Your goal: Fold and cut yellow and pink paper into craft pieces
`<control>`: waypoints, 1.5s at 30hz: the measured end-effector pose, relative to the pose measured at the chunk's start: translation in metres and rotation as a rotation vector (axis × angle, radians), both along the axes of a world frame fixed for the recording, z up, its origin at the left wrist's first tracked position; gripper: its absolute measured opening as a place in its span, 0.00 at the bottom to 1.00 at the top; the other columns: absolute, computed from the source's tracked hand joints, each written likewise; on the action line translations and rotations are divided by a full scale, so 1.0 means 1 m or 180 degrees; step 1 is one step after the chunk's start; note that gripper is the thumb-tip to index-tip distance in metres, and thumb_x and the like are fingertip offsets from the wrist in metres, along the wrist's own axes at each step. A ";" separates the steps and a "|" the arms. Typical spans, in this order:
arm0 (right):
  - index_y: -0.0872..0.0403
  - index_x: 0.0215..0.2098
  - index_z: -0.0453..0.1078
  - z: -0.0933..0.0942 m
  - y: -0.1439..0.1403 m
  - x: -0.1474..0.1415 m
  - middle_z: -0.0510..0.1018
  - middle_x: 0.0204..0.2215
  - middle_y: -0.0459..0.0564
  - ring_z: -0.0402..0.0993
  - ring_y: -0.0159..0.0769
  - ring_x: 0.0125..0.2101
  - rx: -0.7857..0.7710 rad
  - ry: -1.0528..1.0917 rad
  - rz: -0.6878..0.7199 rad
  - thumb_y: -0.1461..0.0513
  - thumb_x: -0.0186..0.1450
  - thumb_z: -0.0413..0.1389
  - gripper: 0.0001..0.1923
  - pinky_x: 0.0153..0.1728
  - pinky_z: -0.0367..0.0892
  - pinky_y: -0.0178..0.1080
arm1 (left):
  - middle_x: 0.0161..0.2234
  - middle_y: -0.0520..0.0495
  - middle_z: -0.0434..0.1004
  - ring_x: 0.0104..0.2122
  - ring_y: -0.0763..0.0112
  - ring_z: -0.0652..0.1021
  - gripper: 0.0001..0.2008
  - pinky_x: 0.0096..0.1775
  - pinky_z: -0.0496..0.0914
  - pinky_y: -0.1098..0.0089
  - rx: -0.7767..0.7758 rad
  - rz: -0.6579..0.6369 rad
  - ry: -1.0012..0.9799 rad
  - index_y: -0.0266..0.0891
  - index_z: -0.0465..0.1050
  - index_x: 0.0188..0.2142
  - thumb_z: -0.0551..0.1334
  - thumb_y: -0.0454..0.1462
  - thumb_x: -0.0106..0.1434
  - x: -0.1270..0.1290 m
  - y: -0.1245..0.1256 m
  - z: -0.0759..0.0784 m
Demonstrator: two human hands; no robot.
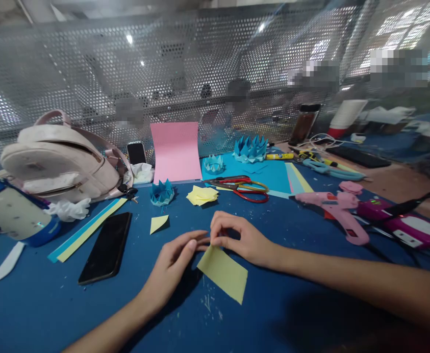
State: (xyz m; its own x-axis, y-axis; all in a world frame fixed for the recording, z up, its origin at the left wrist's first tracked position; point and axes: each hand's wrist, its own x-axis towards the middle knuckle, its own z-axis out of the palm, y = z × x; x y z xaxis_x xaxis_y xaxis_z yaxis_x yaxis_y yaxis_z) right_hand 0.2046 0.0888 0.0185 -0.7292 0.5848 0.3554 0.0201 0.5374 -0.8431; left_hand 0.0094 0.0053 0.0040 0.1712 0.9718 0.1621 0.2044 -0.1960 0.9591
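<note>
A square piece of yellow paper hangs tilted from my right hand, whose thumb and forefinger pinch its upper corner. Close beside that corner is my left hand, fingers stretched out and apart from each other, thumb raised; whether its fingertips touch the paper I cannot tell. Just beyond my hands lie a small curled yellow paper piece and a stack of yellow paper pieces. Folded blue paper rings with points stand behind them: a small dark one, a pale one and a larger one.
Red-handled scissors lie past the yellow stack. To the right are a pink glue gun and a magenta device with cables. On the left are a phone, paper strips, a backpack and a white plastic knife.
</note>
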 end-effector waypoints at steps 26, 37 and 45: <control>0.56 0.36 0.73 -0.005 -0.002 0.004 0.72 0.28 0.44 0.64 0.29 0.28 -0.0659 -0.0843 0.0593 0.55 0.66 0.55 0.12 0.28 0.56 0.32 | 0.27 0.50 0.75 0.27 0.72 0.74 0.06 0.29 0.67 0.76 -0.0404 0.0489 -0.0190 0.36 0.75 0.28 0.68 0.38 0.54 0.008 -0.004 -0.005; 0.57 0.31 0.71 -0.008 -0.005 0.003 0.69 0.25 0.42 0.61 0.28 0.27 -0.0524 -0.0788 0.0573 0.61 0.65 0.56 0.07 0.30 0.57 0.31 | 0.26 0.49 0.77 0.27 0.73 0.73 0.06 0.29 0.65 0.77 -0.0671 0.0430 -0.0159 0.37 0.78 0.29 0.67 0.38 0.55 0.012 -0.004 -0.002; 0.57 0.31 0.71 -0.006 -0.005 0.003 0.69 0.25 0.42 0.61 0.27 0.27 -0.0581 -0.0706 0.0653 0.62 0.64 0.56 0.07 0.30 0.57 0.31 | 0.27 0.48 0.78 0.28 0.71 0.73 0.06 0.30 0.64 0.76 -0.0847 0.0493 -0.0170 0.37 0.78 0.28 0.68 0.39 0.55 0.012 -0.004 -0.001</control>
State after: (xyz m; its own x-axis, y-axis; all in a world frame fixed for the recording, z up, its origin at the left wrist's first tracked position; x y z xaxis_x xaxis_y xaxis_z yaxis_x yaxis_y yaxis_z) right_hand 0.2076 0.0843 0.0124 -0.8859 0.4573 0.0782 0.1208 0.3901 -0.9128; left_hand 0.0213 0.0009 0.0029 0.0157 0.9952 -0.0968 0.1601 0.0931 0.9827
